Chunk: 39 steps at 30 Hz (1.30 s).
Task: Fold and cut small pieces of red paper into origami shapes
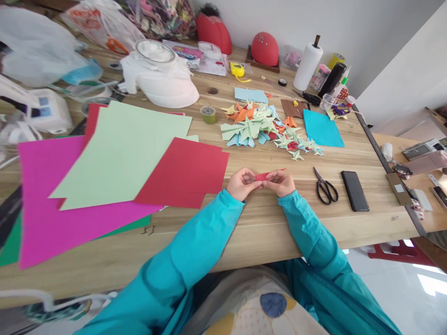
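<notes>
Pinched at both ends on the near side of the heap of folded paper shapes [248, 128]: one small strip of red paper [260, 177]. Left hand [242, 181] narrowed on its left end, right hand [282, 184] narrowed on its right, with a thin red tip poking out beyond. Cannot make out the folds, with much of the strip behind fingertips. Cannot count the shapes in the heap, too closely overlapped. Left of the heap, one magenta sheet [52, 228], partly covered by at least two pale green sheets [129, 149] and at least two red sheets [185, 172]; underneath, a dark green sheet [12, 244], largely hidden. Far left of the heap, a white device [57, 109], partly hard to make out.

Right of the heap, count one bright blue square [324, 128]; nearer, one pair of scissors [327, 187] and one dark phone [354, 190]. Beyond the heap, one yellow tape measure [237, 70].

Beyond and left of the heap, a clear bag [159, 18] of jumbled multicoloured bits, cut off at the top, beside a white bag with red print [104, 21], contents impossible to tell. Beyond and right, a small clear cup [326, 102], contents too small to tell.
</notes>
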Motion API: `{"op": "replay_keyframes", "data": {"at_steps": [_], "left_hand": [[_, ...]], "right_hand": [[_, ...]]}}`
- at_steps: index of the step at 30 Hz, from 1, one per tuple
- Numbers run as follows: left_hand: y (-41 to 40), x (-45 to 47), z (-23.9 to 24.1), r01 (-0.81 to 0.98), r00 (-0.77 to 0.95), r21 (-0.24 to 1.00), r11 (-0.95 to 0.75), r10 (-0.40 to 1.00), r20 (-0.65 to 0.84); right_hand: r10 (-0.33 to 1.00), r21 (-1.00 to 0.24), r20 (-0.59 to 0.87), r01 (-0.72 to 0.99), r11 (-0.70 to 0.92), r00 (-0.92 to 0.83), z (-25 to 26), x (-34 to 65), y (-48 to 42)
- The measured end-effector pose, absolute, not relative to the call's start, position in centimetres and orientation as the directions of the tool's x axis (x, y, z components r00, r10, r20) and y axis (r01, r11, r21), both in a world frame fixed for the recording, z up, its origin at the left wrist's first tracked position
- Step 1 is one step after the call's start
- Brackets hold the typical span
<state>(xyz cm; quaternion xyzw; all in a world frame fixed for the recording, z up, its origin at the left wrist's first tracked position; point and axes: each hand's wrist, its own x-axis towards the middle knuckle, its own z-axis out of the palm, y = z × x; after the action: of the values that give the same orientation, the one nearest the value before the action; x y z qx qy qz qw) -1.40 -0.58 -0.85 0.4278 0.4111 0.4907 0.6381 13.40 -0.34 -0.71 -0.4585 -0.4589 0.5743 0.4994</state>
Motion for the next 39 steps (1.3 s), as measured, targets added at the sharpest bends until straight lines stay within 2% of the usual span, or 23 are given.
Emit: {"op": "replay_keyframes", "data": {"at_steps": [8, 15, 20, 26, 29, 33, 39], "left_hand": [[-0.6, -1.7, -0.8, -0.224, 0.202, 0.966, 0.130, 0.976, -0.085], [-0.3, -1.8, -1.0, -0.245, 0.213, 0.955, 0.170, 0.970, -0.118], [-0.3, -1.8, -0.8, -0.248, 0.222, 0.952, 0.180, 0.967, -0.125], [-0.2, -1.8, -0.6, -0.415, 0.201, 0.873, 0.256, 0.962, -0.187], [-0.1, -1.8, -0.6, -0.414, 0.164, 0.898, 0.149, 0.983, -0.088], [-0.3, -1.9, 0.0, -0.263, 0.243, 0.965, -0.016, 0.966, 0.082], [-0.5, -2.1, 0.4, -0.265, 0.337, 0.962, -0.061, 0.929, 0.152]], "right_hand": [[0.991, -0.978, -0.081, -0.183, -0.099, -0.106, -0.9, 13.4, -0.5], [0.972, -0.958, -0.119, -0.236, -0.166, -0.201, -1.1, 13.7, -0.2], [0.983, -0.961, -0.093, -0.244, -0.130, -0.159, -1.4, 13.7, -0.1], [0.977, -0.932, -0.124, -0.317, -0.174, -0.172, -1.3, 14.2, 0.2], [0.945, -0.887, -0.172, -0.374, -0.271, -0.278, -0.8, 14.2, 0.0], [0.858, -0.843, -0.229, -0.348, -0.411, -0.460, -0.3, 13.8, -0.7], [0.810, -0.818, -0.226, -0.346, -0.459, -0.542, -0.1, 14.0, -1.1]]}}
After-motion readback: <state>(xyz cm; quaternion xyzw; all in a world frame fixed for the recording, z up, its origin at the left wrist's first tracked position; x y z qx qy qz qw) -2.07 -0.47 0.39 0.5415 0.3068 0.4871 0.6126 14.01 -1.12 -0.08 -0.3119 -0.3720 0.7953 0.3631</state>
